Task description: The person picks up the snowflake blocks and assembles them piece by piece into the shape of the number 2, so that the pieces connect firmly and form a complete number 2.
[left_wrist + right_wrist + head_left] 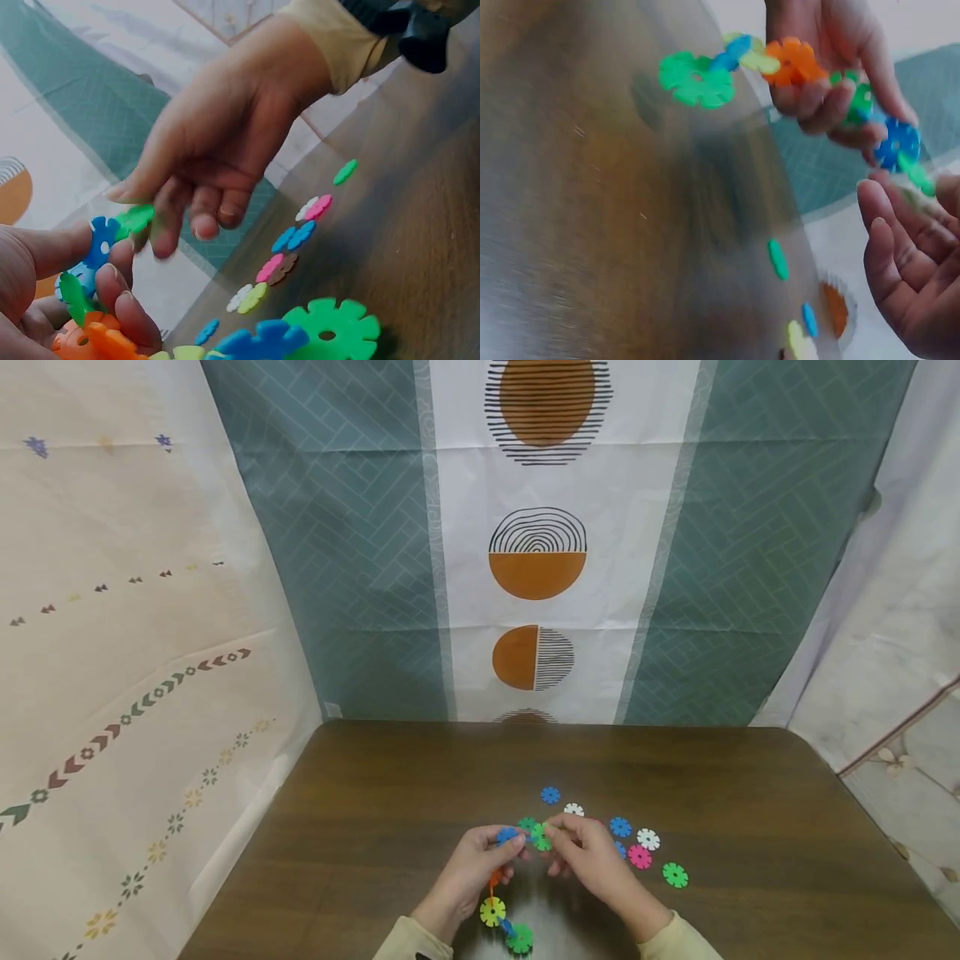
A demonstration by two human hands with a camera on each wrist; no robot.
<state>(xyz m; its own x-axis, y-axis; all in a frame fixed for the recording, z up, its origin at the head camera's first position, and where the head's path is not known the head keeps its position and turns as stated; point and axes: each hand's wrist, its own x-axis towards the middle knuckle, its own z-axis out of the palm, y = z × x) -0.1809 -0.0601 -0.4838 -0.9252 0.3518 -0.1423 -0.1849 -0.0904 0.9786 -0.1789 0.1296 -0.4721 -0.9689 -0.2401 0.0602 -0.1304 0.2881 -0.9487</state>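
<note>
A chain of interlocking snowflake discs hangs from my left hand, which pinches a blue disc near its upper end. My right hand pinches a bright green disc that meets the blue one edge to edge. Further along the chain, an orange disc and a green disc sit by the curled left fingers, which partly cover them. Below them trail a yellow disc, a small blue disc and a green end disc.
Loose discs lie on the brown table beyond and right of my hands: blue, white, pink and green among several. My right hand hides some in the head view. Patterned cloths hang around the table.
</note>
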